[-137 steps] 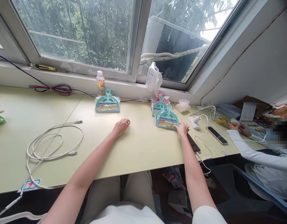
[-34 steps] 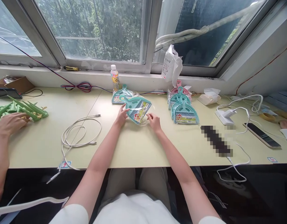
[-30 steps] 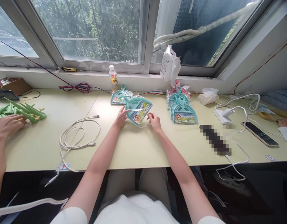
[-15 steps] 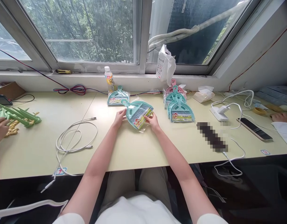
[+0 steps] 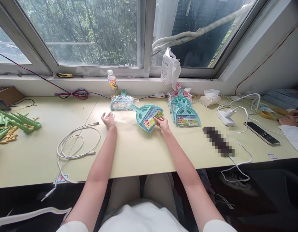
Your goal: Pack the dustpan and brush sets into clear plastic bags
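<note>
A teal dustpan with a small brush and a printed label card is tilted above the table, its handle pointing up and left. My right hand pinches its lower right edge at the card. Left of the dustpan, my left hand is raised with curled fingers at a blurred clear plastic bag, which stretches towards the dustpan; the exact grip is smeared. Behind my left hand lies a wrapped teal dustpan set. To the right, several wrapped sets, teal and pink, overlap in a row.
A drink bottle stands by the sill. Coiled white cable and green plastic parts lie left. On the right are a tissue pack, a power strip, a phone and another person's hand.
My left hand has left the dustpan and moved left, and the clear plastic bag has come off the dustpan. My right hand still holds the dustpan, now slightly farther right.
</note>
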The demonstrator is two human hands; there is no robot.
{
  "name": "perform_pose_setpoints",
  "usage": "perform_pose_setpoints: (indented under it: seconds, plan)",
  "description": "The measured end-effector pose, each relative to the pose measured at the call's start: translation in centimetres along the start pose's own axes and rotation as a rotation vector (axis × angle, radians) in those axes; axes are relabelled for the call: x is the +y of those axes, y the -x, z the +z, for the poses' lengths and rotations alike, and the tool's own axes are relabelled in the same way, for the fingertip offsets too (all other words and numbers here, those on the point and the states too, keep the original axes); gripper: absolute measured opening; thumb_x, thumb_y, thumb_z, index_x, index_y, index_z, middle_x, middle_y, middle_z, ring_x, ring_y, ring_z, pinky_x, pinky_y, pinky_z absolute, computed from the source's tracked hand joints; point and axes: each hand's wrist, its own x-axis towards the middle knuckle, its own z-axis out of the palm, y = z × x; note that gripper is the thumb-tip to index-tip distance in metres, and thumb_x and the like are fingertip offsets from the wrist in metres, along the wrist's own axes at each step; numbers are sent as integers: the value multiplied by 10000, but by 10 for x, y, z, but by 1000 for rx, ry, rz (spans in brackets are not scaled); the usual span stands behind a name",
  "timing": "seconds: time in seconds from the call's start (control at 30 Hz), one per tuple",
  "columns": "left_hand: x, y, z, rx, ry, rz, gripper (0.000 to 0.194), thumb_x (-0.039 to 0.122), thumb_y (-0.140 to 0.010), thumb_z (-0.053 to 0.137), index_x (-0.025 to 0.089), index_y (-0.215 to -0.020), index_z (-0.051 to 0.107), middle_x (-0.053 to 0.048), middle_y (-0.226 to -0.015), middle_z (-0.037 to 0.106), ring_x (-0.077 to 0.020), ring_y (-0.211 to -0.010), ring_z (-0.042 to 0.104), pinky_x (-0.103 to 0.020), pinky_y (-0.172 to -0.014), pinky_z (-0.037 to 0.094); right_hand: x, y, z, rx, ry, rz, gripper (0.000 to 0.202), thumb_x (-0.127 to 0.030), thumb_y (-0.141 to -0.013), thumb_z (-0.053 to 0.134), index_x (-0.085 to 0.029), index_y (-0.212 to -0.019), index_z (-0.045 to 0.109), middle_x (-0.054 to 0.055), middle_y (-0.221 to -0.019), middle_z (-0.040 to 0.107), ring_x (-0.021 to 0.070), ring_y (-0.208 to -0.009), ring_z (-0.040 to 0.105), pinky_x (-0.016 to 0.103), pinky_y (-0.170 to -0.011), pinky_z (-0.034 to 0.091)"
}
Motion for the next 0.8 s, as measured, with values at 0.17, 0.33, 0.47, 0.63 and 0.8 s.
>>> perform_pose_setpoints:
  seconds: [0.17,0.33,0.47,0.63,0.8]
  plan:
    - [22,6,-15,170,-192,366,216,103,-901,460,175,-1081,554,-134,-1213,623,-201,-1192,598,-393,-1047,473,1,-2,-2,31,-47,5,289,-171,-689,823,-197,-909,636,36,-924,754,185,-864,736,307,-772,644]
    - [53,34,-21,93,-371,544,206,229,-907,588,250,-1111,605,-63,-1594,294,-267,-1527,122,-612,-1213,110,3,-2,1,-15,-76,-10,294,-183,-679,828,-200,-903,637,32,-942,749,181,-884,731,312,-800,637]
    - [39,82,10,-467,-251,399,352,398,-906,616,258,-1228,602,-92,-1447,501,-289,-1440,350,-524,-1172,310,8,0,5,-17,-85,-21,301,-199,-685,827,-197,-917,636,28,-929,743,170,-874,726,301,-796,630]
    - [-2,125,44,-714,-89,-33,645,338,-853,686,252,-1438,429,-109,-1423,518,-254,-1334,495,-371,-1080,426,9,-1,2,-46,30,8,289,-247,-721,807,-195,-931,616,42,-931,734,189,-876,724,339,-812,625]
    - [-4,110,36,-573,-98,95,395,344,-925,559,232,-1304,574,-83,-1351,592,-252,-1322,500,-364,-1104,398,5,-8,-5,-11,581,-65,343,-182,-801,698,-150,-1133,618,159,-1185,670,290,-1161,635,484,-1010,521]
